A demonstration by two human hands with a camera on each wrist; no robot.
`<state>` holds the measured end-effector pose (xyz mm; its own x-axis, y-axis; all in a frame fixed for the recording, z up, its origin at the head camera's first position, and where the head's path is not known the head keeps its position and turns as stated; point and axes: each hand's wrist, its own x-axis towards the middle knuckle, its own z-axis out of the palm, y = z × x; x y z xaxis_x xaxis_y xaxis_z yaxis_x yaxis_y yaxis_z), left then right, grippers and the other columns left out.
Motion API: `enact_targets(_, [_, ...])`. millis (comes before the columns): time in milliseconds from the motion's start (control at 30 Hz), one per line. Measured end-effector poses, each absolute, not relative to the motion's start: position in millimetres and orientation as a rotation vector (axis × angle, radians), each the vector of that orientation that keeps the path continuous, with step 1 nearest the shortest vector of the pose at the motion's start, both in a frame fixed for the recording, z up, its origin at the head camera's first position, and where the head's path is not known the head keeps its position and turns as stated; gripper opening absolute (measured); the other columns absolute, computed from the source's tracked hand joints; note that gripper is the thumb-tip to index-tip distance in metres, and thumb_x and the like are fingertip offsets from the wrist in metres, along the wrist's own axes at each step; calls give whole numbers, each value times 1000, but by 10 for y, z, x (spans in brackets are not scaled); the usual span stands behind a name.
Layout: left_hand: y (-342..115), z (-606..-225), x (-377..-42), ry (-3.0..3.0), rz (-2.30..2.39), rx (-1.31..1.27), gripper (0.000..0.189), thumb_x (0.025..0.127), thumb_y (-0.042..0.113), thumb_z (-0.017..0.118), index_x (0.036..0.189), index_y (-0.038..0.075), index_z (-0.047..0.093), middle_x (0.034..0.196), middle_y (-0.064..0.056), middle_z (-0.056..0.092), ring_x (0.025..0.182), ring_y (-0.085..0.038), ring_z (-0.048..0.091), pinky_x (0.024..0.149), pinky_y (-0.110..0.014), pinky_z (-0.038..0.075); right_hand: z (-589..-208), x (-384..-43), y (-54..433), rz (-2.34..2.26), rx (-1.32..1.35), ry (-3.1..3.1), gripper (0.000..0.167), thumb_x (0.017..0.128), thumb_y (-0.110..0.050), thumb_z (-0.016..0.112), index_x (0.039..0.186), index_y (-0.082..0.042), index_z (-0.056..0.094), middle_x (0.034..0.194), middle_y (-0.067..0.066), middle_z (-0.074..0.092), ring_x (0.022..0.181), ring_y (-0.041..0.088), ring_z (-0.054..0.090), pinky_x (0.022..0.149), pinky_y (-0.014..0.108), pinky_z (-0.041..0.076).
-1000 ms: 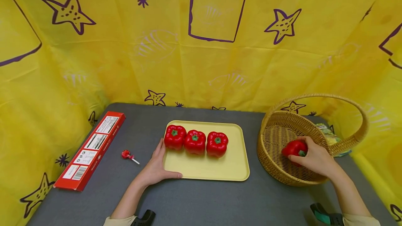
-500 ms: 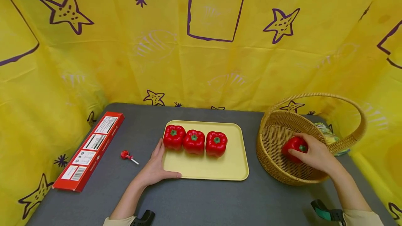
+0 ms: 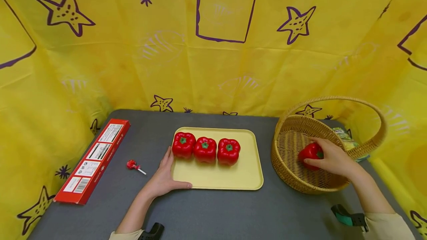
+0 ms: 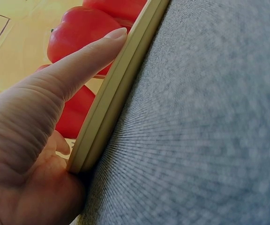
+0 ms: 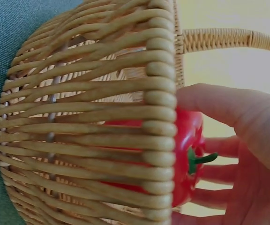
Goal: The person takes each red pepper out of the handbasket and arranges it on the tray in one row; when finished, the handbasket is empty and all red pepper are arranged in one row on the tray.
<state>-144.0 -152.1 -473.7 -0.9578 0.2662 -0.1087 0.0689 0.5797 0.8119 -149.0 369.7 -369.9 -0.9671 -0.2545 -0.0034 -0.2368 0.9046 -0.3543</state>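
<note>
My right hand reaches into a round wicker basket and grips a red bell pepper, thumb on one side and fingers on the other. In the right wrist view, the pepper's green stem points out past the basket rim, toward the palm. My left hand rests against the front left corner of a pale yellow tray. Its thumb lies straight along the front rim, and the fingers extend along the left side. Three red bell peppers stand in a row on the tray, stems up.
A long red box lies at the left of the grey table. Between it and the tray is a red-wrapped lollipop. A green packet sits behind the basket, whose tall handle arches above it. Yellow patterned cloth surrounds the table.
My right hand and the bell pepper have moved slightly up and left in the head view, staying inside the basket. My left hand keeps its place at the tray, while the head view shifts a little.
</note>
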Motion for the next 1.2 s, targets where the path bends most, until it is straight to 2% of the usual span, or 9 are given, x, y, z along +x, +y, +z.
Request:
enact_targets(267, [-1522, -4741, -1433, 2603, 1324, 290, 135, 64, 45, 89, 157, 8, -1, 161, -19, -9, 144, -44, 1, 108, -67, 19, -3603, -1530, 3683, -498, -389, 2968, 83, 80, -38, 79, 134, 13, 43, 126, 37, 50, 110, 52, 50, 83, 61, 47])
enact_targets(567, [-1515, -4738, -1446, 2598, 1320, 282, 134, 64, 45, 89, 157, 9, -1, 161, -18, -9, 144, -43, 1, 108, -66, 19, -3546, -1538, 3724, -399, -319, 2919, 84, 76, -37, 82, 128, 16, 45, 109, 33, 60, 97, 49, 57, 77, 58, 49])
enact_targets(833, [-1515, -4731, -1452, 2600, 1306, 284, 135, 64, 46, 89, 157, 9, -1, 161, -18, -9, 144, -44, 2, 108, -67, 19, -3554, -1528, 3713, -446, -315, 2923, 77, 74, -38, 83, 122, 13, 50, 98, 21, 64, 87, 38, 62, 71, 51, 52])
enact_targets(1000, [-1517, -4729, -1450, 2603, 1303, 282, 135, 64, 46, 89, 157, 9, -2, 161, -19, -9, 144, -44, 2, 108, -66, 19, -3548, -1500, 3687, -489, -323, 2953, 74, 76, -37, 82, 121, 12, 50, 99, 21, 64, 87, 37, 61, 70, 49, 52])
enact_targets(1200, [-1520, -4739, -1440, 2602, 1319, 288, 134, 64, 46, 89, 157, 9, -1, 161, -19, -9, 144, -44, 2, 108, -67, 19, -3519, -1448, 3606, -542, -316, 3015, 78, 80, -39, 80, 129, 12, 46, 108, 28, 62, 93, 41, 60, 73, 52, 53])
